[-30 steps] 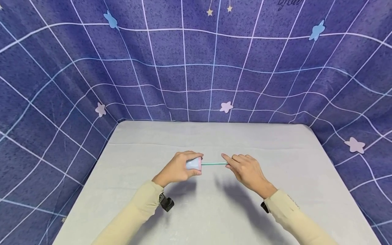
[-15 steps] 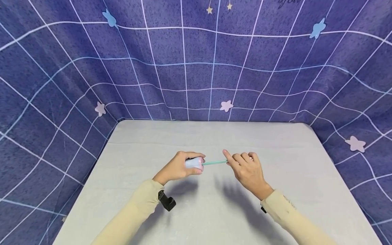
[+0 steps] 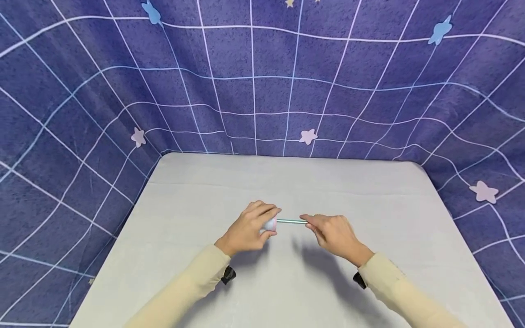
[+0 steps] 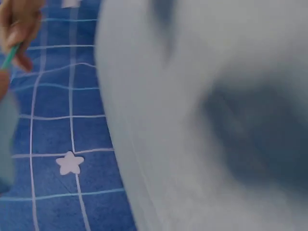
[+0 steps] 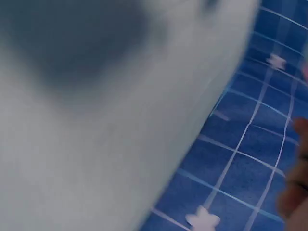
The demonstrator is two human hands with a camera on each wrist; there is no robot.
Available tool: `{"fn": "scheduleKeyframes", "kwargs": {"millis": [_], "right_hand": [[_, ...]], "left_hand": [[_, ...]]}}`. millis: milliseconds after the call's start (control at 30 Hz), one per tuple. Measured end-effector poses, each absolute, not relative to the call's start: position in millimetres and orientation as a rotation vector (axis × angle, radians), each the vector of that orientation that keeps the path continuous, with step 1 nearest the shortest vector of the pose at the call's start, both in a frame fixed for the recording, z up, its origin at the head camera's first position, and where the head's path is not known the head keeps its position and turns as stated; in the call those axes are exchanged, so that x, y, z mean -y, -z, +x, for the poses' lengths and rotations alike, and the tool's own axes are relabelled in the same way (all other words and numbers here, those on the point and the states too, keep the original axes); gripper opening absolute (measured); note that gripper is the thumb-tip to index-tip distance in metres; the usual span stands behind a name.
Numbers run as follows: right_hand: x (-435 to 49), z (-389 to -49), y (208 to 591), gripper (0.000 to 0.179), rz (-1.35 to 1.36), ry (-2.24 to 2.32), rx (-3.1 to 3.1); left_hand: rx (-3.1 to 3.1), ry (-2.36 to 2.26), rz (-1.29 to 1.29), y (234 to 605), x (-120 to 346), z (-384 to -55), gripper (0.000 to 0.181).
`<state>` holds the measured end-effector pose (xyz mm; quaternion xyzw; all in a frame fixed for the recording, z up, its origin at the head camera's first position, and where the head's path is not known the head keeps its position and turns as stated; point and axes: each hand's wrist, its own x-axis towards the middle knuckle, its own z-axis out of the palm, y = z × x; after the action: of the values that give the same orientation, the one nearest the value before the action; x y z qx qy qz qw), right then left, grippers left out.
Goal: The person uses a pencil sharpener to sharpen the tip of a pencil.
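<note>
My left hand (image 3: 248,229) grips a pale blue pencil sharpener (image 3: 269,223) with a pink rim, its fingers over the top and the thumb below. A thin green pencil (image 3: 291,221) runs level from the pink-rimmed end to my right hand (image 3: 334,234), which pinches it between thumb and index finger. Both hands are raised over the white table, their shadows falling below. In the left wrist view, the blue sharpener body (image 4: 6,139) shows at the left edge, with the green pencil (image 4: 9,57) above it. The pencil's far end is hidden in the right hand.
The white-covered table (image 3: 287,182) extends around both hands. A purple-blue curtain (image 3: 270,100) with grid lines and stars encloses its back and sides. Black wrist cameras sit under both cream sleeves (image 3: 188,282).
My right hand has rolled over the pencil, its raised index finger now lying along it. The left hand's fingers cover more of the sharpener. The head view has tilted slightly down.
</note>
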<state>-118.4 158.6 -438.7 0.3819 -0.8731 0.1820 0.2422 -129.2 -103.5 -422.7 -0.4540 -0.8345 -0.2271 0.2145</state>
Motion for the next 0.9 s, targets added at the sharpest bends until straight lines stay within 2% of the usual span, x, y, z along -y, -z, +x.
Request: {"fn": "scheduleKeyframes", "kwargs": {"millis": [133,267,400,567,667,800,900], "right_hand": [[-159,-118,426,0.026,0.958,-0.862,2.708],[-157,-120,421,0.029,0.949,-0.796,2.726],[-157,-122,426,0.029,0.974,-0.642,2.562],[-161,-123,433,0.027,0.967,-0.566,2.365],[-162,-123,435,0.032,0.989,-0.574,2.308],[-161,-123,435,0.039,1.014,-0.425,2.271],[-159,-122,435,0.037,1.013,-0.197,2.180]], "left_hand": [[2.096,0.308,-1.291,427,104,-134,0.055],[2.095,0.284,-1.304,424,107,-137,0.057],[2.347,0.525,-1.277,415,112,-139,0.056],[2.778,1.083,-1.094,406,117,-141,0.050],[2.886,1.326,-1.010,403,121,-144,0.047],[2.902,1.450,-1.045,402,124,-150,0.046],[2.887,1.544,-1.091,402,125,-153,0.045]]}}
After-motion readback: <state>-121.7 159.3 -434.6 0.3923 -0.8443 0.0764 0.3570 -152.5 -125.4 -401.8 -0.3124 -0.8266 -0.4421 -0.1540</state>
